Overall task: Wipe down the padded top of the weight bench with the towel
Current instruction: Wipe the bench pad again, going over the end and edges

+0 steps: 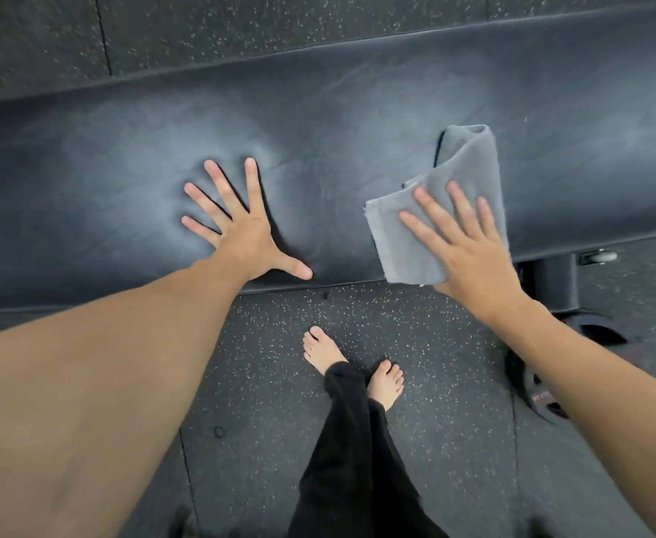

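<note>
A gym: padded bench (357,122), speckled rubber floor (435,382) (weight plate (539,398) lying nearby).

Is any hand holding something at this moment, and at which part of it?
The right hand presses flat on the near end of the grey towel, pinning it to the bench pad, not gripping it. The left hand rests bare on the pad.

Bench pad (357,122) cut off both sides — plate (543,398) label unreadable.
</note>
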### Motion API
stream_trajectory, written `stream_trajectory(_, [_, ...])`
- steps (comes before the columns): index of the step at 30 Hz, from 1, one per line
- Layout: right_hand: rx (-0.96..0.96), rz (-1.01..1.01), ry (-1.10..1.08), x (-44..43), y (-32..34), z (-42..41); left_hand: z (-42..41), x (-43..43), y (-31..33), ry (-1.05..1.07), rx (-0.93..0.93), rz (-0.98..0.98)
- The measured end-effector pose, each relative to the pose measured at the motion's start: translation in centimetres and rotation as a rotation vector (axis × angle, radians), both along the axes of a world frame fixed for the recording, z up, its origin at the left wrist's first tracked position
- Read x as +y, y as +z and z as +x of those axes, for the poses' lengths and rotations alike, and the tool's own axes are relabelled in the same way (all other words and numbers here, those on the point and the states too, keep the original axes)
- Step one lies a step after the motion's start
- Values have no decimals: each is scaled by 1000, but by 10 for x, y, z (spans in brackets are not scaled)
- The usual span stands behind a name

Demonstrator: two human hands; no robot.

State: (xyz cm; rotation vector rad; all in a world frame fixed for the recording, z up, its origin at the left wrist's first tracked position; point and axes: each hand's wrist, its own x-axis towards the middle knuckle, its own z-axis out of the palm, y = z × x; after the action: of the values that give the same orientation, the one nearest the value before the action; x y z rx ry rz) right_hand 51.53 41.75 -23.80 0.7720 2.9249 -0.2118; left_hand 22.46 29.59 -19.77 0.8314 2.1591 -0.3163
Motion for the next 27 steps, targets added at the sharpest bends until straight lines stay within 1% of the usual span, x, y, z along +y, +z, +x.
stream_trajectory(2, [-16, 27, -74, 17, 3, 28, 0, 0, 0, -8, -5, 1])
stream_trajectory(4, [-28, 19, -120, 25, 5, 37, 0, 1, 1, -11, -7, 2])
stream_trajectory(7, [-58, -29, -148, 22, 3, 30, 0, 2, 2, -4, -7, 6])
stream_trajectory(11, [-50, -37, -164, 14, 0, 21, 2, 4, 3, -1, 1, -7])
stream_trajectory(13, [-13, -48, -115, 9, -2, 12, 6, 5, 3, -12, 22, -24])
stream_trajectory(17, [61, -61, 55, -2, -10, -10, 14, 9, 7, 12, 84, -86])
stream_trajectory(20, [107, -2, 106, 2, -17, -6, 23, 22, 17, 38, 116, -179])
stream_trajectory(22, [119, 36, 92, 15, -20, 14, 44, 42, 26, 83, 138, -210])
stream_trajectory(24, [119, 68, 27, 34, -20, 45, 78, 69, 32, 62, 126, -181])
stream_trajectory(27, [64, 82, -54, 78, -14, 107, 138, 125, 30, -98, 0, 29])
